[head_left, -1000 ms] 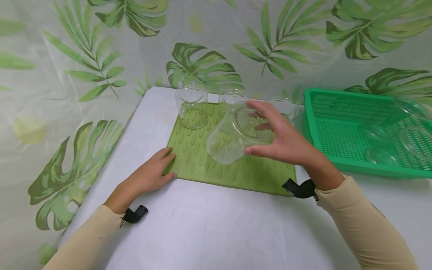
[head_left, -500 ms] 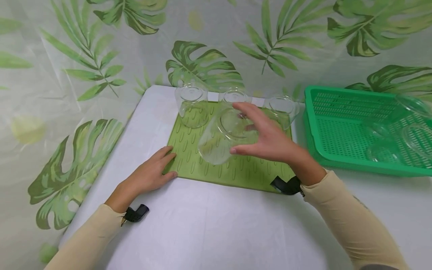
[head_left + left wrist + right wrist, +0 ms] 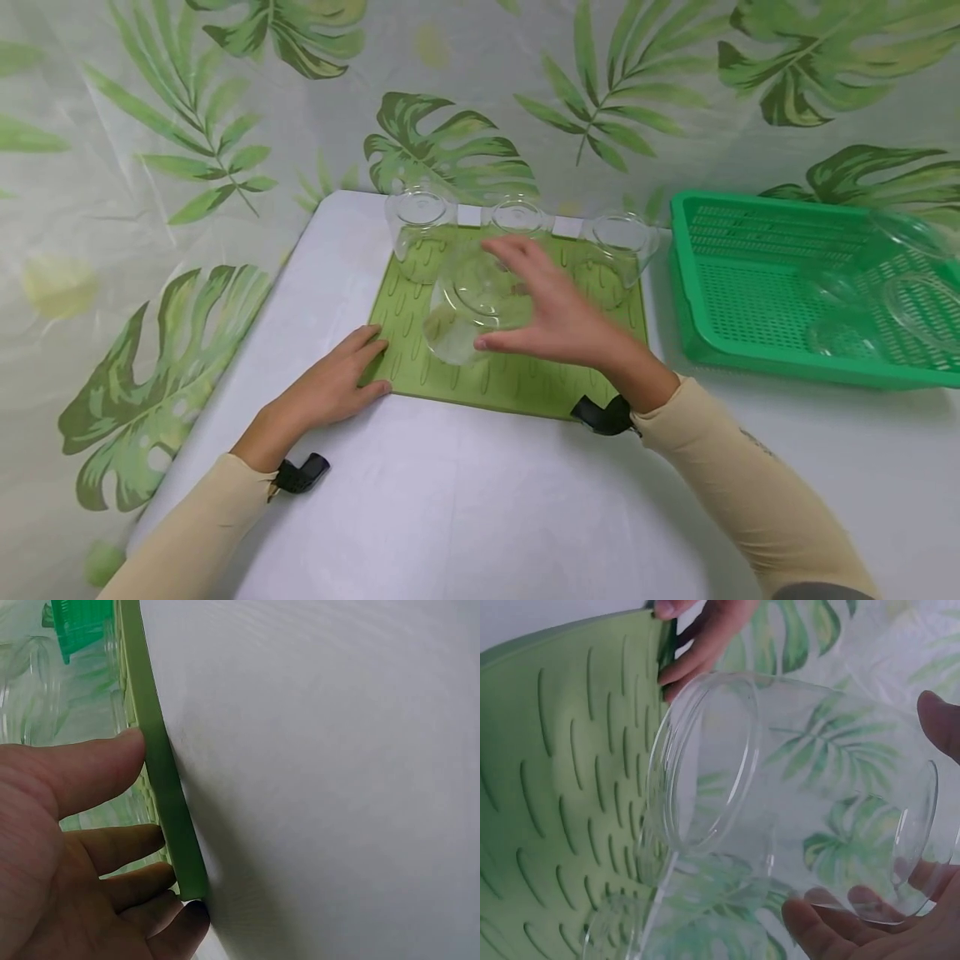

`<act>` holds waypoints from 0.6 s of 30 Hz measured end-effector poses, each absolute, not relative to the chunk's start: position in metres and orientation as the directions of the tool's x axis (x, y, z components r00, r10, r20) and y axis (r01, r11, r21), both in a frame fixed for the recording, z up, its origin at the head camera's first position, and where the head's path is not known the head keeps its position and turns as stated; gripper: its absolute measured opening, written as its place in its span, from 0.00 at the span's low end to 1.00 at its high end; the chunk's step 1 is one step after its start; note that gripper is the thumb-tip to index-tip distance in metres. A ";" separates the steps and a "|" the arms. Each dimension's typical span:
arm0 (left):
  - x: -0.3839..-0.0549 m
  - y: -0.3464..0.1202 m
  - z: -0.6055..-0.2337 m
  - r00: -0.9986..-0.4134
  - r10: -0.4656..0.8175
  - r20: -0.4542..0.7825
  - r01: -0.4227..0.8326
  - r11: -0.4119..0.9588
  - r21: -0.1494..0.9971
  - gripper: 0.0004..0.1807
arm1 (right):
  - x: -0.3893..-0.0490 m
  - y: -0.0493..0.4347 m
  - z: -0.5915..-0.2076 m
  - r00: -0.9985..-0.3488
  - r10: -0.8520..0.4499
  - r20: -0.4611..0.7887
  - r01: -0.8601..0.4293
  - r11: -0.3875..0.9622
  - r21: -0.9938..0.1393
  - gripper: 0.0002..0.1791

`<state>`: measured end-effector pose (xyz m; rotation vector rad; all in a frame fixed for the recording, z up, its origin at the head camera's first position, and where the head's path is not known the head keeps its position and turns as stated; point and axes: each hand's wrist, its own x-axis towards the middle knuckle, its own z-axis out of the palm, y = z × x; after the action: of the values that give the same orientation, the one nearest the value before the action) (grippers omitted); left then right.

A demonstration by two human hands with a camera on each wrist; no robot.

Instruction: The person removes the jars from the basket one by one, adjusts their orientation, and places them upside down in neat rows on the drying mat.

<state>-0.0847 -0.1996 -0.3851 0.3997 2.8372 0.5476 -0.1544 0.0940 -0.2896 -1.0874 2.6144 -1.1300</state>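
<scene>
My right hand (image 3: 558,312) grips a clear glass cup (image 3: 465,304) near its base, thumb on one side and fingers on the other. The cup is tilted over the green mat (image 3: 517,387), its wide rim (image 3: 705,761) facing down towards the mat in the right wrist view. I cannot tell whether the rim touches. At the mat's left front corner rests my left hand (image 3: 330,383), thumb and fingers against the edge (image 3: 169,787). Along the back of the mat stand three upside-down glass cups: a left one (image 3: 422,242), a middle one (image 3: 517,218) partly hidden by the right hand, and a right one (image 3: 617,250).
To the right of the mat is a green plastic basket (image 3: 693,321) with several clear glass cups (image 3: 911,308) inside. A leaf-patterned sheet (image 3: 450,50) hangs behind the white table (image 3: 480,500) and along its left side.
My right hand has carried the tilted cup leftwards over the mat, uncovering the cup at the back right. The left hand stays at the mat's corner.
</scene>
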 end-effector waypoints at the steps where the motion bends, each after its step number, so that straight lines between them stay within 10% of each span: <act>1: -0.085 -0.199 -0.385 -0.938 0.305 -0.166 0.221 0.893 0.392 0.36 | -0.155 0.092 -0.291 -0.744 -0.643 0.183 -0.576 0.478 -0.663 0.55; 18: -0.084 -0.200 -0.387 -0.953 0.273 -0.132 0.206 0.902 0.378 0.36 | -0.169 0.051 -0.319 -0.770 -0.630 0.101 -0.513 0.519 -0.684 0.57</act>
<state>-0.0837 -0.2004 -0.3870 0.3663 2.8852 0.5447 -0.1685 0.0506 -0.3188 -0.9850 2.5956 -1.0879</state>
